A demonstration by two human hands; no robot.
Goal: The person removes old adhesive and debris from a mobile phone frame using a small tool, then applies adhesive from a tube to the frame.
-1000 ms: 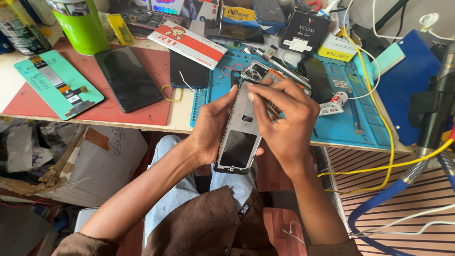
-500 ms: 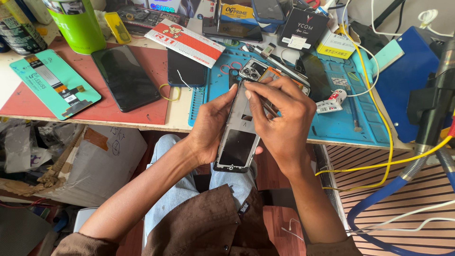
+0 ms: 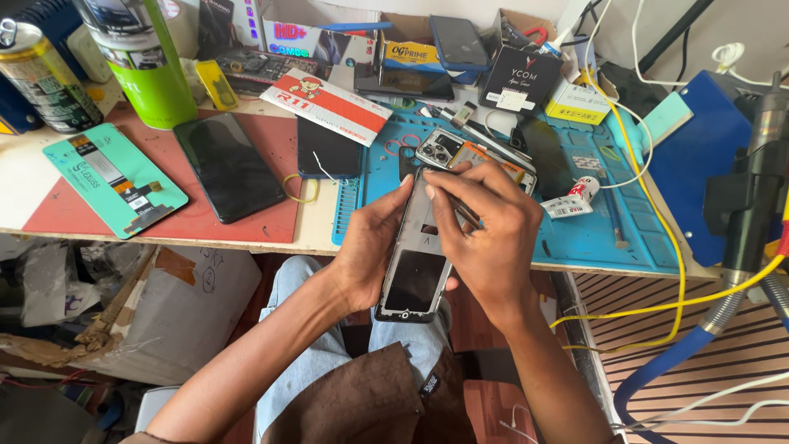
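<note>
At the centre of the frame an opened phone frame point(image 3: 417, 263), back cover off and its dark inner plates showing, is held tilted over the person's lap, its top end reaching over the near edge of the table point(image 3: 312, 240). The left hand point(image 3: 374, 242) is wrapped around the frame's left side, thumb laid on its edge, gripping it steady. The right hand point(image 3: 485, 234) is closed in a pinch on a thin dark tool point(image 3: 462, 210), probably tweezers, whose tip I cannot see clearly; it points into the upper part of the frame. This looks like the step of working on a small part inside the phone body. The next move calls for a steady grip below and a fine, light touch at the tool tip. Just beyond the hands, on a blue work mat point(image 3: 592, 238), lies another opened phone point(image 3: 460, 152) and a small glue tube point(image 3: 571, 200). To the left, on a red mat point(image 3: 164, 222), rest a black screen panel point(image 3: 228, 166) and a green packet point(image 3: 115, 181).
</note>
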